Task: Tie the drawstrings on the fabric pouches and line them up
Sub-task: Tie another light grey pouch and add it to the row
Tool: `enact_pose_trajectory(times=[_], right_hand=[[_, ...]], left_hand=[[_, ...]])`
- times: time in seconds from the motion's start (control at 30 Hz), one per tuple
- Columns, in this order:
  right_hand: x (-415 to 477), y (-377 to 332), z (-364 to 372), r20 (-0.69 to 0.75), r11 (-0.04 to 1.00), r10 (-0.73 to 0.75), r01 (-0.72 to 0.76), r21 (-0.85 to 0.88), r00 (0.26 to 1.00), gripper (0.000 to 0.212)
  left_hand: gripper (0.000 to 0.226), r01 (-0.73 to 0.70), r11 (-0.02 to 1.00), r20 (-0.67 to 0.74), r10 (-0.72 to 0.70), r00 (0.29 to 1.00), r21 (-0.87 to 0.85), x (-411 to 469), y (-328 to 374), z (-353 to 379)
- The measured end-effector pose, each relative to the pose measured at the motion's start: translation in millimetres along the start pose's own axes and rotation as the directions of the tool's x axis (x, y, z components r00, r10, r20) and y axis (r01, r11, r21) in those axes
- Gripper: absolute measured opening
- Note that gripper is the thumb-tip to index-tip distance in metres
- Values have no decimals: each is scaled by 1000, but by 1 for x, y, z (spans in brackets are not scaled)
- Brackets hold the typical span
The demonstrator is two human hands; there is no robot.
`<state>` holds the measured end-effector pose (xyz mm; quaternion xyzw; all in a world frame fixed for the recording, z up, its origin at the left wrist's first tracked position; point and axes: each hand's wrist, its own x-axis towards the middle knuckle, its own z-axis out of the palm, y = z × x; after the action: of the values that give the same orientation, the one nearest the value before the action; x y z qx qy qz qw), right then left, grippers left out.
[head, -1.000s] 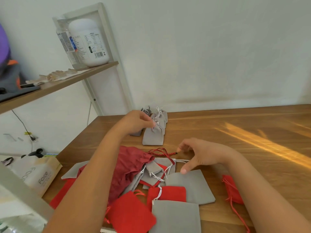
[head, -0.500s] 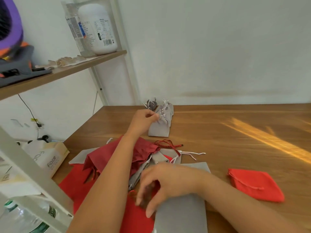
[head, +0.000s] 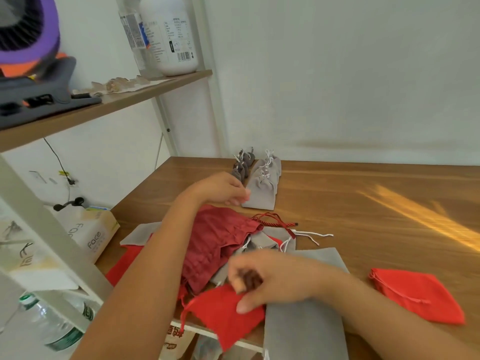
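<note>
L hand [head: 223, 188] has come off the tied neck of the front grey pouch [head: 259, 194] and now sits lower, by its left edge. Fingers loose-curled, tips just touching the cloth, holding nothing. R hand [head: 262, 280] is down on the near pile, thumb & curled fingers nipping the top of a red pouch [head: 223, 315]; it's blurry, so can't vouch for how firm. That pouch is untied and hangs partly over the table [head: 363, 201] edge w/ its cord [head: 185, 311] dangling. Tied ones stand at the back: grey row [head: 271, 166], smaller dark-grey row [head: 242, 165] beside it.

Risks, imo: if I lift the red one fast, the dark red bag [head: 215, 245] + white cords [head: 309, 235] heaped just behind may drag along, or sth slides off the edge. L fingertips that close could also knock the front pouch skew & spoil the line. Lone red pouch [head: 418, 294] to the right lies well apart, prob safe.
</note>
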<state>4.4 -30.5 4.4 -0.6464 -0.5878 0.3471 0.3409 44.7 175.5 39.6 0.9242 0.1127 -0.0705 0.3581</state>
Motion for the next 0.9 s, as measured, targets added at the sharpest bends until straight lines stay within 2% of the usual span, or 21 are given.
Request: enact_pose_trajectory(times=[0.07,0.17,0.23,0.3,0.37,0.4,0.43,0.5,0.57,0.6,0.63,0.7,0.73,0.77,0.83,0.9], right_hand=[[-9,1,-24,-44,989,29,-22,145,999,28],[-29,0,-61,-150,955,96,-49,291,984,30],[-42,0,-80,-276,952,157,-71,297,948,29],[-53,6,-93,-431,959,228,-124,255,873,29],[-61,15,-99,-554,947,322,-263,186,767,27],[-65,20,-99,-593,923,368,-360,137,717,25],[-68,25,-97,-615,882,412,-464,84,672,21],[-73,33,-90,-660,775,459,-631,-30,595,12],[-76,36,-77,-753,684,397,-716,-138,525,22],[-78,33,-68,-781,695,336,-698,-172,526,33],[-78,29,-58,-780,751,270,-630,-196,565,41],[-76,17,-35,-656,828,162,-463,-316,737,57],[-74,14,-24,-556,816,146,-418,-400,818,67],[-71,15,-12,-471,792,169,-404,-458,866,77],[-72,21,1,-418,778,245,-435,-454,875,84],[-79,29,1,-466,816,254,-446,-367,848,72]], left_hand=[[21,-8,998,19,7,1000,60,-14,-4,-3],[20,-57,967,-34,68,997,248,-37,-4,3],[27,-119,968,-33,129,991,222,-53,0,19],[58,-185,961,38,181,983,208,-67,2,43],[88,-199,917,114,169,979,347,-74,-3,64],[94,-184,902,118,149,982,390,-75,-8,71],[93,-172,907,101,144,984,383,-75,-11,75],[74,-173,936,39,169,985,305,-73,-15,76],[53,-185,941,-24,200,980,284,-71,-15,78],[47,-189,940,-54,212,976,283,-72,-15,80],[42,-192,940,-91,225,970,280,-71,-15,83],[35,-197,946,-150,240,959,256,-72,-16,86],[33,-201,951,-171,244,954,235,-72,-16,87],[32,-209,955,-191,250,949,212,-73,-18,87],[28,-231,960,-222,262,939,157,-74,-22,84],[25,-256,962,-247,272,930,95,-75,-29,78]])
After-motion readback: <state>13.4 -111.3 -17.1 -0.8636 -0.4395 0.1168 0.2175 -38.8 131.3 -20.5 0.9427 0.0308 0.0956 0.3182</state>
